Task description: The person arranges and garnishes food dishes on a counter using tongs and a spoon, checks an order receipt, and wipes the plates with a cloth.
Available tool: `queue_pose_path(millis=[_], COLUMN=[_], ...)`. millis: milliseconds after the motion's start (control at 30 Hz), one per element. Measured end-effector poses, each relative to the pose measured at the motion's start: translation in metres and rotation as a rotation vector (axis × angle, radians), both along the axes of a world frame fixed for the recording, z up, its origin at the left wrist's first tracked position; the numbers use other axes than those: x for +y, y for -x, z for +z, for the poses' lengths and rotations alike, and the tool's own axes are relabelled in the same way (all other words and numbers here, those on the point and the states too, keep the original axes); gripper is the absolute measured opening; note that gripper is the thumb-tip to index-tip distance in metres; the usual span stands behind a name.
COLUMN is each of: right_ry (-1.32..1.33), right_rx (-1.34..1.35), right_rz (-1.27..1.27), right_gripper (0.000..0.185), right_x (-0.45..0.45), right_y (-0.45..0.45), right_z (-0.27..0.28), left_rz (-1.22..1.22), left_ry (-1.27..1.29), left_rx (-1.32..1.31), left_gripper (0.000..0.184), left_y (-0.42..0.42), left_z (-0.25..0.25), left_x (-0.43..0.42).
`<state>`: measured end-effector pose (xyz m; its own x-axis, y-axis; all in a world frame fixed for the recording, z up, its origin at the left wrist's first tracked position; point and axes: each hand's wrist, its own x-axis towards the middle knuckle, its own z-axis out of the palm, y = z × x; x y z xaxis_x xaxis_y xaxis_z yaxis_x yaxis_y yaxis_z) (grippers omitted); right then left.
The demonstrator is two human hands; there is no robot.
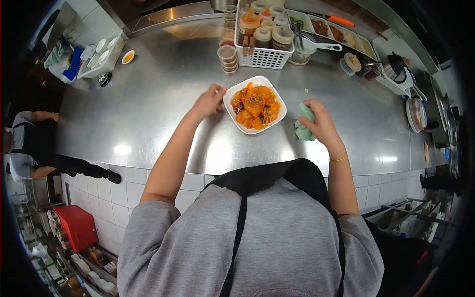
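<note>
A white square bowl (241, 127) of glossy orange food topped with chopped bits (254, 99) is in front of me on the steel counter. My left hand (210, 103) grips the bowl's left rim, its fingers curled at the edge and partly hidden. To the right of the bowl, my right hand (319, 121) is closed around a crumpled green cloth (304, 129). The cloth is apart from the bowl and close to the counter surface; whether it touches the steel I cannot tell.
Behind the bowl stands a white basket (264, 58) of sauce bottles and jars, with stacked lidded cups (228, 58) beside it. A white-handled utensil (327, 46) lies to its right. At the left are a small orange-filled dish (128, 57) and another person (37, 143).
</note>
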<state>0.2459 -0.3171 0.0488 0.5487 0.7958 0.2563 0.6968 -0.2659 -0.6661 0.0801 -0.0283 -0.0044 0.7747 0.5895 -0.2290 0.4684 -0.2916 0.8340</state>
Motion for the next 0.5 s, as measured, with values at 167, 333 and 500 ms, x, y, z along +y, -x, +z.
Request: queue_pose_path(millis=[167,333,500], right_ry=[0.124,0.287,0.25], right_rx=[-0.063,0.025,-0.276], right_rz=[0.25,0.217,0.342], right_gripper=[0.029,0.018,0.015], right_x=[0.015,0.031,0.037], right_y=[0.0,0.011,0.006], right_z=[-0.005,0.01,0.001], left_rz=[0.022,0.001,-0.009], left_ry=[0.617,0.567,0.28], left_rx=[-0.081,-0.113,-0.151], left_gripper=[0.032,0.028,0.023], left_y=[0.018,0.017,0.011], left_z=[-0.006,-0.016,-0.013], left_x=[-0.031,-0.03,-0.035])
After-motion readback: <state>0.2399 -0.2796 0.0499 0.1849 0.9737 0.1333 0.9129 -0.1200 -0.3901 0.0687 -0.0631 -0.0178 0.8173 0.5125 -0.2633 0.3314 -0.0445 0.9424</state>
